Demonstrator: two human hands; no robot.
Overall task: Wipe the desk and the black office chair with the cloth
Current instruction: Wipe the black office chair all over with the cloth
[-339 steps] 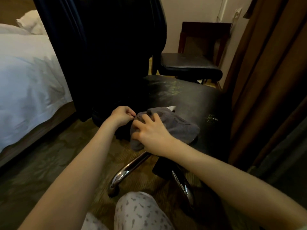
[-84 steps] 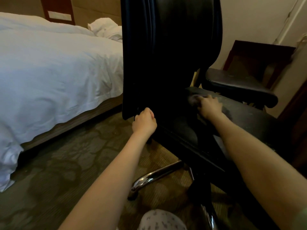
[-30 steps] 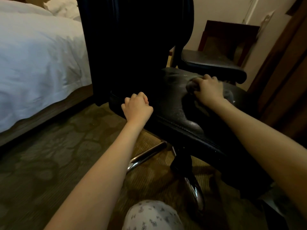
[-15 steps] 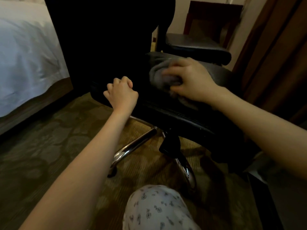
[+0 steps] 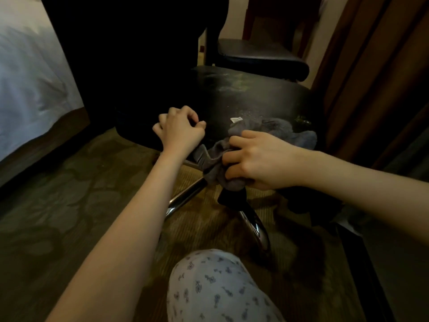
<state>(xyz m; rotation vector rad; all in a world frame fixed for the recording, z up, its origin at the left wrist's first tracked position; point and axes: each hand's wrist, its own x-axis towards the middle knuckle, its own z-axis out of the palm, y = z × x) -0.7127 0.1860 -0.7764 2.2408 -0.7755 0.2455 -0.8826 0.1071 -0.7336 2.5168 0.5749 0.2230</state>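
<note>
The black office chair (image 5: 243,96) stands in front of me, its seat streaked and its tall back dark at the upper left. A grey cloth (image 5: 274,133) with a small white tag lies bunched over the seat's near edge. My right hand (image 5: 257,163) grips the cloth where it hangs off that edge. My left hand (image 5: 178,133) is curled on the seat's front left edge, holding the chair. The desk is not in view.
A white bed (image 5: 30,73) fills the left. Brown curtains (image 5: 376,66) hang at the right. The chair's chrome legs (image 5: 185,198) spread over patterned carpet. The padded armrest (image 5: 260,56) sits behind the seat. My knee in printed trousers (image 5: 216,289) is at the bottom.
My right hand has pulled the cloth from the middle of the seat back to its near edge. My left hand stays on the seat's front edge.
</note>
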